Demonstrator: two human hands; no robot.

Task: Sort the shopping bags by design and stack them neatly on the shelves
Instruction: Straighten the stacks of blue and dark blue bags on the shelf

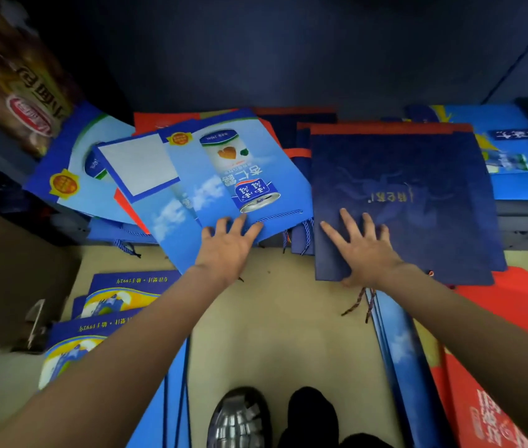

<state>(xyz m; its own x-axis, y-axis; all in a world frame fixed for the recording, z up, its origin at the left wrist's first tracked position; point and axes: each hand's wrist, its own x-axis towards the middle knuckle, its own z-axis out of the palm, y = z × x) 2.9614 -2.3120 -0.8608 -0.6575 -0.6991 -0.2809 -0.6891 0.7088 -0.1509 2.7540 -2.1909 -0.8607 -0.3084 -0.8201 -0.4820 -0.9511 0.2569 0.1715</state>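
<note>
A beige floor [282, 334] lay under me, with my shiny black shoe [240, 418] at the bottom edge. A brown snack package [13, 76] with a red label sat at upper left.

The navy bag [405, 202] looks matt, perhaps paper; the can bag [240, 176] smoother; its cord [280, 216] twisted; the shoe [240, 418] glossy.

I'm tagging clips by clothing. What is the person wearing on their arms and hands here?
Nothing shows on either arm: both forearms are bare right down to the frame's lower edge, with no sleeve in view. The left hand and right hand are bare too, with no gloves, and no rings, watch or bracelet can be seen.
</note>
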